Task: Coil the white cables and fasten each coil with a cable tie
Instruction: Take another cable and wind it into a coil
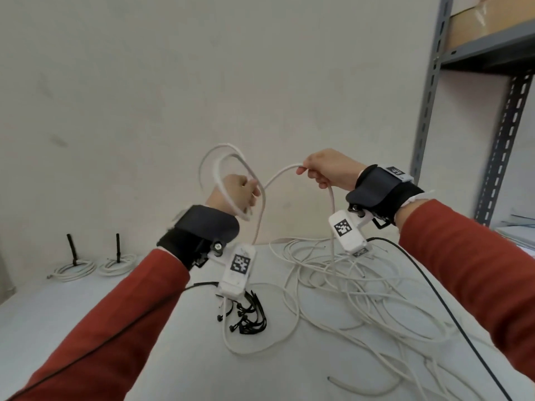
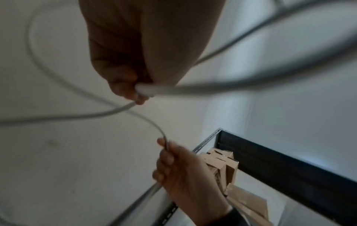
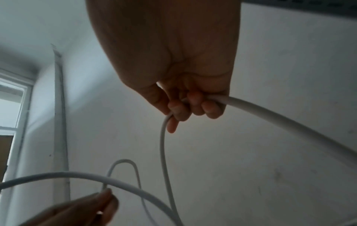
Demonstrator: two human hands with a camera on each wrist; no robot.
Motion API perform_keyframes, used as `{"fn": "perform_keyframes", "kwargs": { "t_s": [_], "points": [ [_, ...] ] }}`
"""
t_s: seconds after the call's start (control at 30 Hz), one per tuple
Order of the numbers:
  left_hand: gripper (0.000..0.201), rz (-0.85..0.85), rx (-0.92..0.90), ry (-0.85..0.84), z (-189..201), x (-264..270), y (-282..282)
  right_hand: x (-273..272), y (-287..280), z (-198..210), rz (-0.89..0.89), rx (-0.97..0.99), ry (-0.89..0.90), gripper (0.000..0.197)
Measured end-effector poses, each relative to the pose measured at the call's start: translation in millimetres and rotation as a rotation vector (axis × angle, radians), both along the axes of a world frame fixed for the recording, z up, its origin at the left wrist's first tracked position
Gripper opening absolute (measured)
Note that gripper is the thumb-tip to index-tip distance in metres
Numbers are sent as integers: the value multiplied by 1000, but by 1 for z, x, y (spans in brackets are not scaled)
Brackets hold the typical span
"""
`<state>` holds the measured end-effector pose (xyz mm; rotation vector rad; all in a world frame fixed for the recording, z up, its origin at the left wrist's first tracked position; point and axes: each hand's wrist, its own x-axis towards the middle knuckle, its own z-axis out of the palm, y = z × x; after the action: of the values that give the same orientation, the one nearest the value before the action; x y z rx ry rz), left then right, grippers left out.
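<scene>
Head view: both hands were raised above the grey table (image 1: 86,314). The left hand (image 1: 236,193) was clenched round a few gathered loops of the white cable (image 1: 228,145), which arched up past its knuckles. From there the cable rose across to the right hand (image 1: 330,172), whose fingers were curled round it; below that hand it dropped to the loose tangle (image 1: 347,287) spread over the table's right half. A bundle of black cable ties (image 1: 250,314) lay on the table under the left wrist, just beside a stray loop. Two finished coils (image 1: 72,269) lay at far left, each with a black peg (image 1: 71,248) standing in its middle. A metal shelf (image 1: 428,96) carrying a cardboard box (image 1: 492,21) stood at right
</scene>
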<state>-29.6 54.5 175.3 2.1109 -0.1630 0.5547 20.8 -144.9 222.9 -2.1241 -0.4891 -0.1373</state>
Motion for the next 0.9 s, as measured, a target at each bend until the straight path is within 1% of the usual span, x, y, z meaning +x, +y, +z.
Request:
{"fn": "perform_keyframes", "kwargs": {
  "t_s": [0.1,0.23,0.27,0.33,0.43,0.5,0.6,0.7,0.73,0.77,0.83,0.87,0.9],
  "points": [
    [34,207,346,-44,6,6,20,4,-21,-16,-50,-80,-97,25],
    [33,378,788,-72,-1,17,46,11,-42,-33,-139,7,-148,24],
    [33,419,855,-68,-4,18,53,14,-45,-36,-161,46,-148,24],
    [33,492,920,-59,-8,17,71,20,-49,-37,-188,139,-121,27],
    [33,539,912,-39,-15,12,101,22,-48,-33,-177,256,-111,31],
    [34,559,805,-31,-21,6,122,19,-45,-27,-186,332,-160,31],
    [33,546,585,3,-38,-8,150,14,-36,-17,-172,461,-226,28],
    [31,540,284,180,-62,-26,168,11,-23,-9,-121,530,-258,28],
    [33,525,140,240,-72,-31,172,9,-17,-7,-95,543,-256,27],
    [34,484,-44,303,-83,-36,178,7,-11,-6,-60,552,-241,27],
    [36,356,-468,426,-106,-47,190,2,3,-3,29,567,-169,27],
    [35,293,-636,478,-117,-53,196,-1,11,-1,76,571,-125,27],
    [34,257,-743,522,-130,-61,202,-5,19,0,122,569,-92,26]
  ]
}}
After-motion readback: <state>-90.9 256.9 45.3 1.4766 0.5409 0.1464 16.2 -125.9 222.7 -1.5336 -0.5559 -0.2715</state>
